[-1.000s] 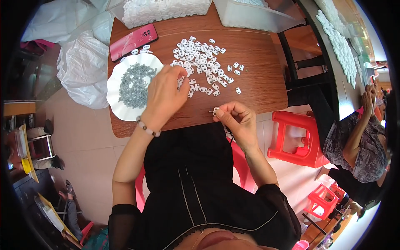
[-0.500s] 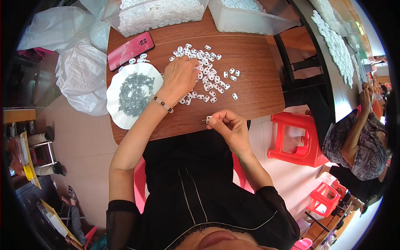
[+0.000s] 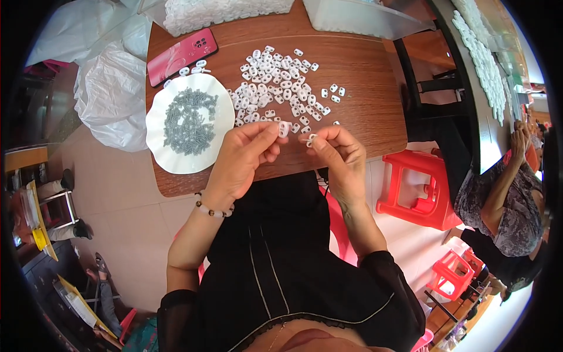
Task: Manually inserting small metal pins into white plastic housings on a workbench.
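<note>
My left hand (image 3: pixel 243 154) pinches a small white two-holed plastic piece (image 3: pixel 284 129), shaped like a cord lock, between thumb and fingertips. Just to its right, my right hand (image 3: pixel 341 157) grips another small white plastic piece (image 3: pixel 311 139), partly covered by the fingers. The two pieces face each other with a narrow gap, above the near edge of the table. Beyond them spreads a loose pile of white two-holed pieces (image 3: pixel 282 79). By my left forearm stands a white scalloped plate (image 3: pixel 157 126) holding small grey spring-like parts (image 3: pixel 187 123).
A pink phone (image 3: pixel 183 56) and a few white pieces lie behind the plate on the brown table (image 3: pixel 363 82). Clear bins (image 3: pixel 358 17) of white parts line the far edge. White bags (image 3: pixel 114 100) sit at left. Red stools (image 3: pixel 413 188) and a seated person (image 3: pixel 504 199) are at right.
My left hand has come back from the pile toward me with a white piece in its fingertips. My right hand has moved slightly up and right, still holding its piece.
</note>
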